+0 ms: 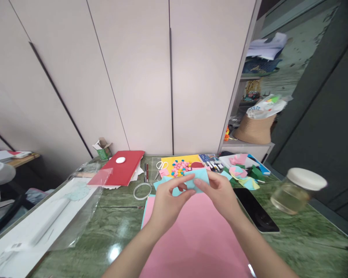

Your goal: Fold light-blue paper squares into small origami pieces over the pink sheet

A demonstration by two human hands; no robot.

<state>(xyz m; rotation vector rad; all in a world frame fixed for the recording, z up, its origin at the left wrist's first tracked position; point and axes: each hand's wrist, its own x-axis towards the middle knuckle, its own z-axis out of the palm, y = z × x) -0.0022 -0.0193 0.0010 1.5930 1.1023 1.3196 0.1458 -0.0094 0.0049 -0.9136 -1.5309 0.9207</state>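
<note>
Both hands meet at center frame, raised over a pink sheet that runs down to the bottom edge. Left hand: thumb and fingers nearly closed, at the left part of a small light-blue paper. Right hand: thumb on the near face of that paper, fingers behind it, pinched on its right part. Light-blue paper sits just right of center, between the hands, looks folded; fold details too small to tell.

Behind the hands: yellow sheet with pink, blue and yellow small pieces on it, white-handled scissors at its left. Left of the scissors, two thin pens or tools, exact type unclear; below them a clear ring-shaped roll. Left of center, red folder with a white round object on top; green box, open, behind it at left.

Right of the hands: black phone flat on green table, colored paper pieces above it, jar with white lid at the right. Lower left: white board, partly under clear plastic.
</note>
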